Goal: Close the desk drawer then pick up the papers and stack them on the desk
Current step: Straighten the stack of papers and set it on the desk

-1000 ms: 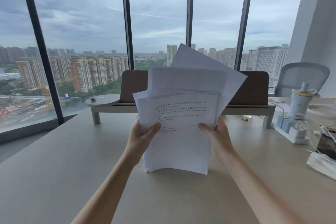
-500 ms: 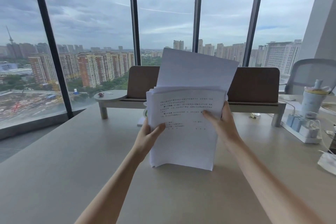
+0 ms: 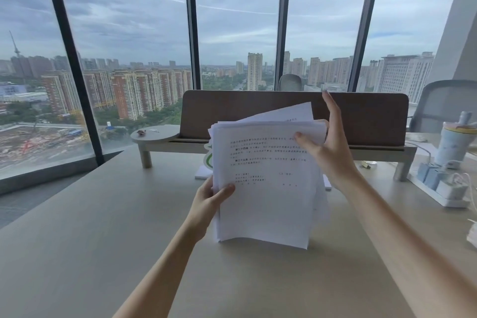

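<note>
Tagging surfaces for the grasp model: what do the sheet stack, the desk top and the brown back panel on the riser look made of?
White printed sheet stack: thin office paper, matte; the edges fan and one sheet curls at the top. Pale beige desk top: probably laminate or veneer, smooth, low sheen, faint grain. Brown rounded back panel: looks like felt or matte-wrapped board; no gloss, and the texture is too soft to tell.

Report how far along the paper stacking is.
Done: the papers are gathered into one bundle. The drawer is out of view, so I cannot tell. In hand: the left hand grips the bundle's edge while the right hand, fingers spread, pats its top right corner; its bottom edge rests on the desk. Left: square one protruding sheet, lay the stack flat.
</note>
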The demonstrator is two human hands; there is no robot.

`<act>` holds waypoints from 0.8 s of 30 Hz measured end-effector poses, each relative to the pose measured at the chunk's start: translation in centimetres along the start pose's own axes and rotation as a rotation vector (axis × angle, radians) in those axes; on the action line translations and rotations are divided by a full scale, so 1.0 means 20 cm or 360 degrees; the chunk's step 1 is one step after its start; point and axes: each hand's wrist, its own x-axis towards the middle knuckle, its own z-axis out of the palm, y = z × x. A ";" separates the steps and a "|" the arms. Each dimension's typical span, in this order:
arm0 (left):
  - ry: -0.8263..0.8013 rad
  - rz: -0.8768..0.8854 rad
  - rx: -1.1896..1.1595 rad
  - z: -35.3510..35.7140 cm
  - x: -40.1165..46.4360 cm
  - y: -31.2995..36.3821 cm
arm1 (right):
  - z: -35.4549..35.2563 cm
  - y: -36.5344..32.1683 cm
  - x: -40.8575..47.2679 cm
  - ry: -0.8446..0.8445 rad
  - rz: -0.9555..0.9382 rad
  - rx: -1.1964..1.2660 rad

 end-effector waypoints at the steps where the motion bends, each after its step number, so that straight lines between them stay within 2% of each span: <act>1: 0.0012 -0.0003 -0.0026 0.01 0.01 0.00 | 0.00 -0.01 0.01 -0.0025 -0.0037 -0.0045; 5: 0.0074 -0.0030 -0.0064 0.04 0.01 -0.01 | 0.02 0.02 0.02 0.0043 0.0025 -0.0058; 9: 0.0138 -0.0084 -0.0033 0.06 0.02 -0.02 | 0.02 0.15 -0.03 0.0128 0.0290 0.0168; 15: 0.0179 -0.0179 -0.0071 0.08 0.02 -0.03 | 0.06 0.33 -0.25 0.0024 0.0630 0.0368; 18: 0.0196 -0.0173 -0.0052 0.10 0.02 -0.02 | 0.10 0.36 -0.29 0.0038 0.0658 0.0372; 24: 0.0319 0.0044 0.0026 0.18 0.02 0.03 | 0.13 0.34 -0.27 0.0107 0.0598 0.0361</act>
